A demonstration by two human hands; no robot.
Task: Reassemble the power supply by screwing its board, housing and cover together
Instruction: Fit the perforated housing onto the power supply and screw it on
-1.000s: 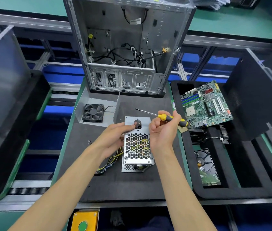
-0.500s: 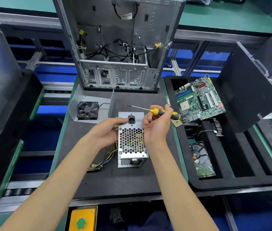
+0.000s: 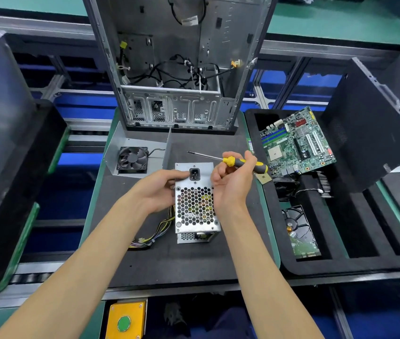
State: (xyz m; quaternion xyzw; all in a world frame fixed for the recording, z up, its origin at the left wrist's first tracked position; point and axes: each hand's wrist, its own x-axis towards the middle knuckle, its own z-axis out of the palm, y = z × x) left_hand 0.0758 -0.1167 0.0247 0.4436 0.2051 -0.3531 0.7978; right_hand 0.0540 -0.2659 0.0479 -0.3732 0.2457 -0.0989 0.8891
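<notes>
Clamped on the left edge of the power supply (image 3: 195, 206) is the left hand (image 3: 158, 189), thumb on the top plate beside the socket (image 3: 194, 174). The right hand (image 3: 230, 184) is closed around a screwdriver (image 3: 233, 162) with a yellow and black handle; its shaft points left and away, the tip in the air above the supply's far edge, touching nothing. The heel of that hand lies against the supply's right edge.

The supply stands on the dark mat of the surface (image 3: 145, 263), honeycomb grille facing up, with a bundle of wires (image 3: 155, 232) trailing out to its left and toward the viewer. Nearest of all, at the front edge, is a yellow box with a green button (image 3: 124, 322).

Just beyond the supply, to the left, a fan (image 3: 133, 159) lies inside a bent metal sheet (image 3: 118, 149). To the right is a black foam tray (image 3: 341, 265): a hard drive (image 3: 300, 230) in a near slot, a motherboard (image 3: 297, 143) farther back, tilted. A small chip (image 3: 264, 178) lies at the tray's left edge, near the screwdriver handle.

Farthest back, an open computer case (image 3: 177, 62) stands upright with loose black cables inside.
</notes>
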